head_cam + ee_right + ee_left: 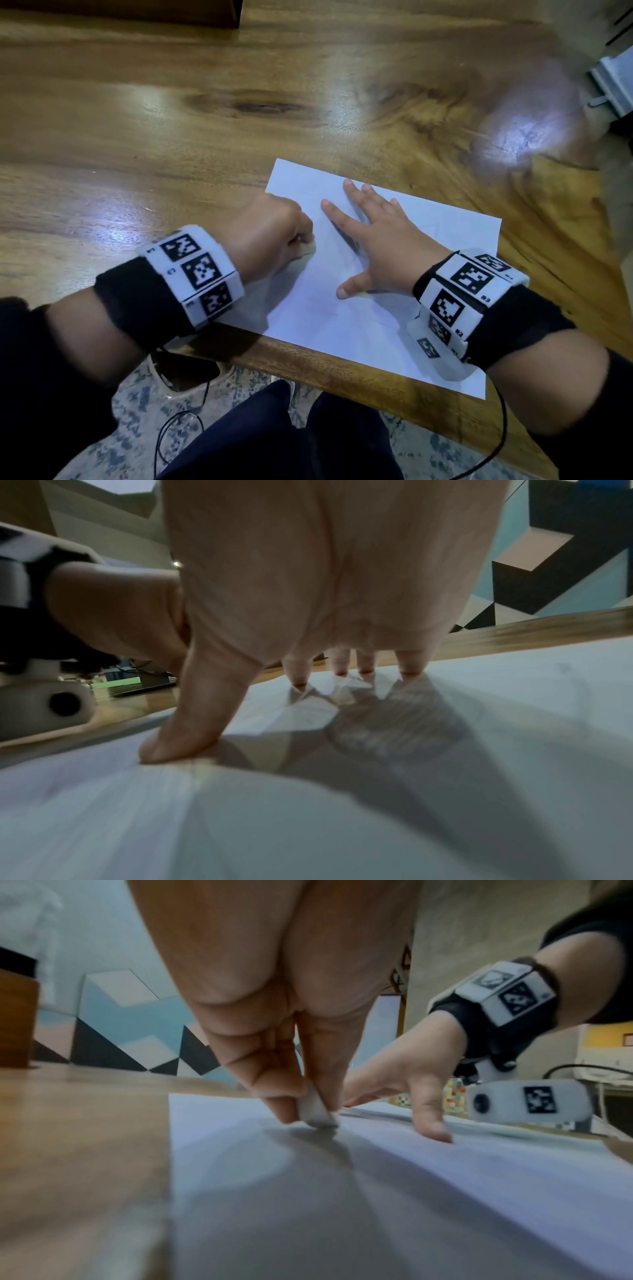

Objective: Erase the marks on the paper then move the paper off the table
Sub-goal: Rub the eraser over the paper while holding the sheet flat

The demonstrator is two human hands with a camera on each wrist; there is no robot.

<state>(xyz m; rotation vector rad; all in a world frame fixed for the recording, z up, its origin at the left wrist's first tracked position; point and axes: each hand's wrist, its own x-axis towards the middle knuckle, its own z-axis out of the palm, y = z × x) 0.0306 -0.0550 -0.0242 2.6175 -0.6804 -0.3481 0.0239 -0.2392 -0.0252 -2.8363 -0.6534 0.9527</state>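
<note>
- A wooden worktop (pixel 171 120) fronts a wall of blue, black and white blocks.
- One paper (pixel 428 233) lies at the worktop's near edge, its near corner overhanging.
- Left hand (pixel 274 229) pinches one eraser (pixel 316 1108) against the paper; right hand (pixel 373 233) presses it flat, fingers spread.
- Best to rub in short strokes away from the holding hand, so the sheet won't buckle.
- Faint marks (pixel 346 236): count unclear.

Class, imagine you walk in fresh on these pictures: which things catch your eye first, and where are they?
First, the white paper at the near edge of the wooden table, with both hands on it. The right hand lies spread flat, fingertips pressing the sheet. Beside it, the left hand pinches a small white eraser whose tip touches the paper.
</note>
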